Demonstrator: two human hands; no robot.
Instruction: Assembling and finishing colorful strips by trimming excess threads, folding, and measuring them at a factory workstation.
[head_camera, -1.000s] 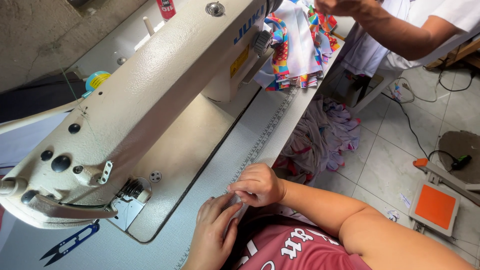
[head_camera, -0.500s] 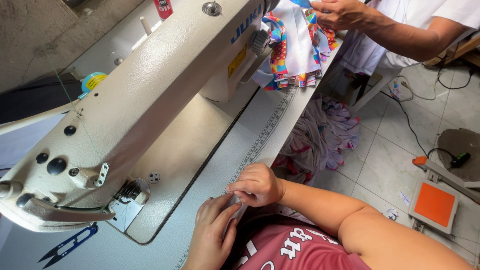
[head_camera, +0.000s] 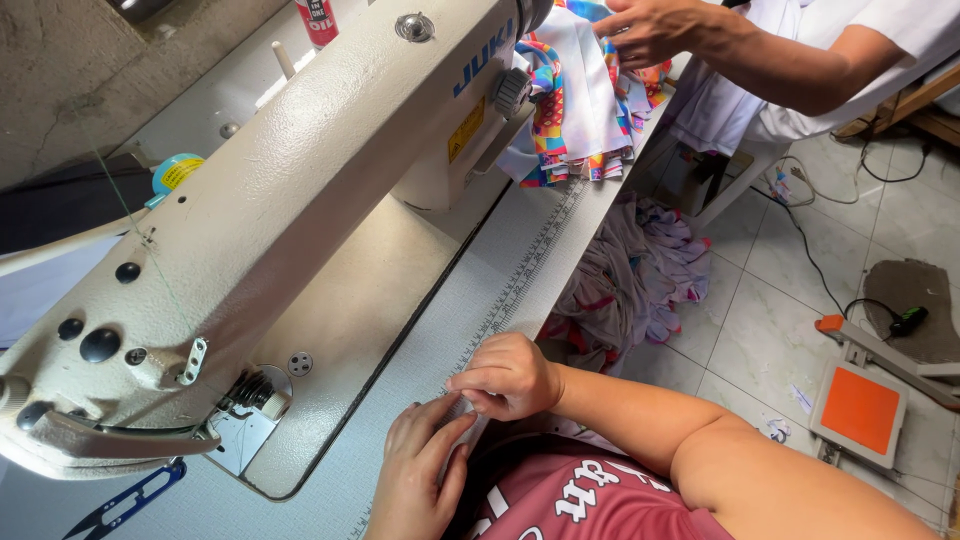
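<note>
free: bench (head_camera: 560, 250) strip ahead of hands | blocked left: sewing machine (head_camera: 300, 200) | far end: fabric stack (head_camera: 580, 100), co-worker's hand (head_camera: 650, 30)

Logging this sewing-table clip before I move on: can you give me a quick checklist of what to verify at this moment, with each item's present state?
1. Both hands on the work: the left hand and right hand meet at the table's near edge, pinching something small and pale. Ok.
2. What is pinched: hidden by the fingers. Cannot tell.
3. Hands apart from the needle area of the sewing machine. Ok.
4. Blue thread snips lie on the table left of the hands, untouched. Ok.
5. The other person's hand is on the colourful fabric pile at the far end, away from the wearer's hands. Ok.
</note>
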